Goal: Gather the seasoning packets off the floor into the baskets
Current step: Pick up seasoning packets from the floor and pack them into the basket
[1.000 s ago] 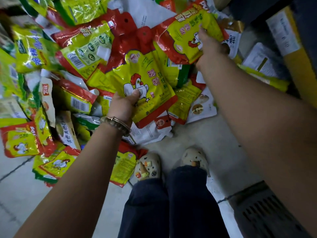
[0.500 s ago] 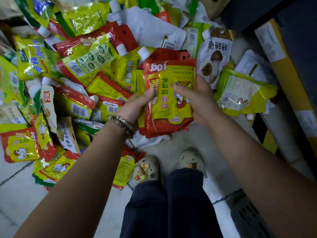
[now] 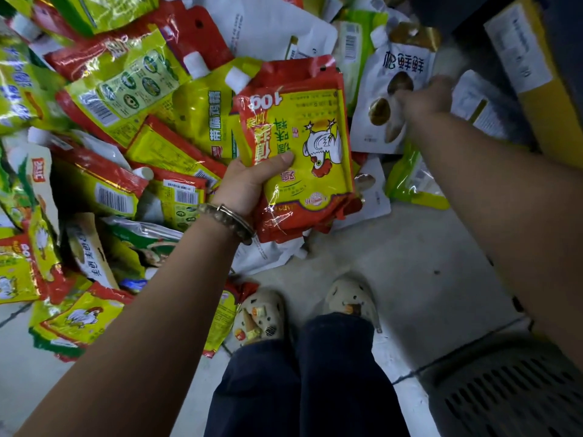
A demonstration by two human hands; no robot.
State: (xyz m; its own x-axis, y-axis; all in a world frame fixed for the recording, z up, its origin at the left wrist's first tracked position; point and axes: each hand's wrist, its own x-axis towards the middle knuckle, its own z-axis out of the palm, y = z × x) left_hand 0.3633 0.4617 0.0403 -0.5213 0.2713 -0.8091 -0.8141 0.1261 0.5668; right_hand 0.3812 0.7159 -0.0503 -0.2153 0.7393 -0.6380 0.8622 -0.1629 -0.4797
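Two hands were on the chicken-seasoning packet stack (image 3: 296, 146) half a second ago; now it is gripped by the left hand (image 3: 249, 181) alone, above the floor pile (image 3: 126, 99). Right hand (image 3: 422, 102) is blurred over the white mushroom pouch (image 3: 378, 127): grip cannot be told. Next pick judged underway.

Packets (image 3: 126, 89) heap on the floor (image 3: 410, 263) ahead and left — a basket (image 3: 504, 398) right of the feet (image 3: 262, 313), a box (image 3: 530, 58) beyond.

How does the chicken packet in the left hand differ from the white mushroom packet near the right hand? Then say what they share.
The chicken packet is red and yellow; the mushroom packet is white. The chicken packet is gripped by the left hand; the mushroom packet lies in the pile. Both are flat printed pouches.
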